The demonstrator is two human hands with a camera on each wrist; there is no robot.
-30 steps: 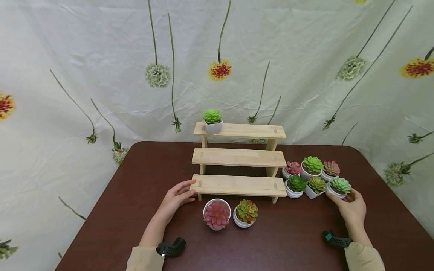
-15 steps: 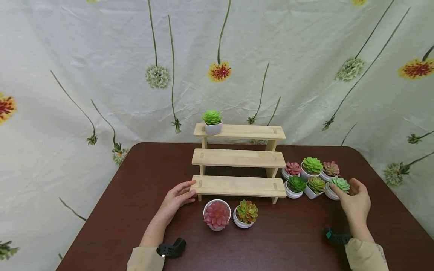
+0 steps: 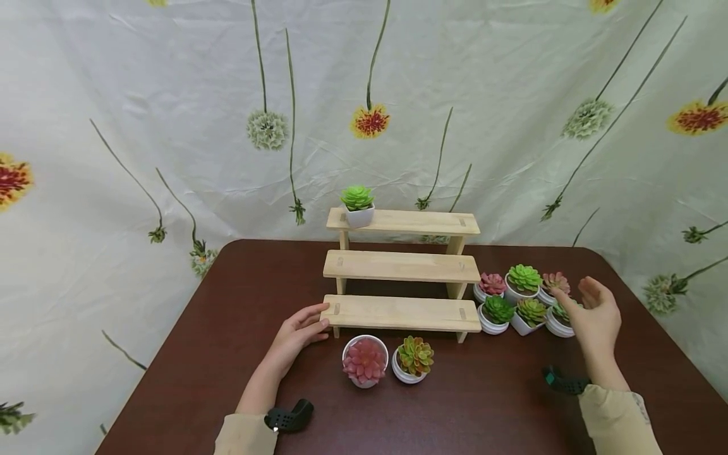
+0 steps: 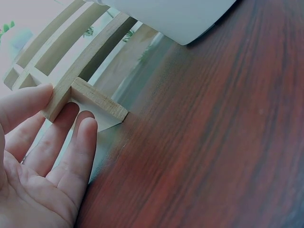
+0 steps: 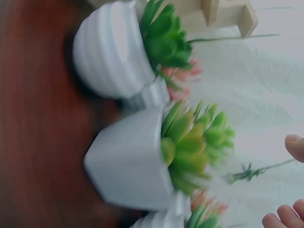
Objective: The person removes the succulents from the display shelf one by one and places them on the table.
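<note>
Lifted right hand [image 3: 594, 311] now hovers over seemingly untouched succulent pot [image 3: 558, 321].

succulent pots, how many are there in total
9. One on the shelf's top step, two in front of the shelf, six clustered right of it, the last partly behind the right hand.

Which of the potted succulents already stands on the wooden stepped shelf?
Only the bright green succulent in the white square pot, at the left end of the top step of the shelf. All the other pots stand on the table.
</note>
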